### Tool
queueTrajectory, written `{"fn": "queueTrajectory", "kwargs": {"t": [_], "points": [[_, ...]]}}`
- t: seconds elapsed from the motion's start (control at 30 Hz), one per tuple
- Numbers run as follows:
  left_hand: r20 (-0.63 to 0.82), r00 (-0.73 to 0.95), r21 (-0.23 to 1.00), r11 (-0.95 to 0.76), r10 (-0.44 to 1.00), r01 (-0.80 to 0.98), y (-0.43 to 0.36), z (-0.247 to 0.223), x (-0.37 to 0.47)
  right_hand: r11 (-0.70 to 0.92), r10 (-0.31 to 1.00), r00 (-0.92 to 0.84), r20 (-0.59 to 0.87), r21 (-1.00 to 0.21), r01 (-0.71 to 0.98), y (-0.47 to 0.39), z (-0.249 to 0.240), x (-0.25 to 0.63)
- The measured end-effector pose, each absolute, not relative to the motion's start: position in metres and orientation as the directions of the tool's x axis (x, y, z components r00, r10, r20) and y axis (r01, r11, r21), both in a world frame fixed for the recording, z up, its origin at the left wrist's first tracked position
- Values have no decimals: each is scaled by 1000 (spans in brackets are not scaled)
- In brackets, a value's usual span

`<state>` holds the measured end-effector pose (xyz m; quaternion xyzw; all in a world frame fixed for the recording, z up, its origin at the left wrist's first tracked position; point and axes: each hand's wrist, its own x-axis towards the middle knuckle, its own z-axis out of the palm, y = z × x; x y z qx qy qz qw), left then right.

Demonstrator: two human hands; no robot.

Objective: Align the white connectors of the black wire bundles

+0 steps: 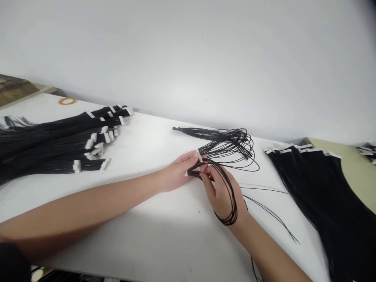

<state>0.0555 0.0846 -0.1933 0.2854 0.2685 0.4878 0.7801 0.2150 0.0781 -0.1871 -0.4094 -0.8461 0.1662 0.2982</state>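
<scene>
Saw at the far left edge a brown block-like thing (17, 91), too blurred to name for sure. Noticed to its right a flat tan ring (67, 101) on the white table (152, 239). Had nearer, at the left, a broad pile of black cables (55, 141) with white ends, mostly pointing right. Showed a dark sleeve (13, 262) in the bottom left corner.

Reached in from that side with the left hand (178, 172), thumb and fingers pinched on a white connector (199, 155) near the middle of the table. Had the black wires (229, 141) there too, between the side piles, fanned into loops behind the hands, with one small end (176, 128) lying farther back on the left.

Held the wires just beside the connector between thumb and fingers of the right hand (221, 192), the exact contact partly hidden. Wore a loop of wires (232, 203) draped over that hand. Left loose strands (273, 215) spread to its right.

Saw farther right a stack of flat black cables (311, 192) with white upper ends, partly over a yellowish surface (349, 162). Caught another small bundle (367, 150) at the right edge, cut off.
</scene>
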Motion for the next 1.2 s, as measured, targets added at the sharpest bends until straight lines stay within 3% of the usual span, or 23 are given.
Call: {"fn": "queueTrajectory", "kwargs": {"t": [0.2,0.3,0.37,0.43,0.53,0.57,0.63,0.77,0.87,1.2], "points": [[-221,308,687,372,925,-624,85,-191,55,722,623,-563,544,-120,682,77,-184,214],[-223,310,671,376,924,-639,86,-193,56,724,595,-594,541,-39,689,78,-182,216],[-205,325,662,375,923,-649,87,-194,56,714,644,-587,491,-109,692,80,-180,219],[-183,339,659,371,923,-655,87,-194,56,659,747,-549,374,-317,682,83,-173,225],[-194,334,658,375,923,-653,87,-192,56,413,833,-550,64,-733,541,87,-155,238],[-209,328,656,381,921,-652,87,-192,56,297,815,-579,-34,-833,467,88,-149,244],[-240,313,646,392,919,-655,87,-191,56,131,812,-578,-78,-942,310,92,-137,256],[-261,317,654,409,912,-636,88,-190,55,-79,880,-472,-54,-996,-33,99,-125,276],[-274,319,674,418,907,-609,88,-191,54,-94,893,-449,15,-971,-219,104,-124,280],[-213,428,749,428,879,-506,86,-190,54,60,993,-70,92,-928,-367,116,-144,262]]}}
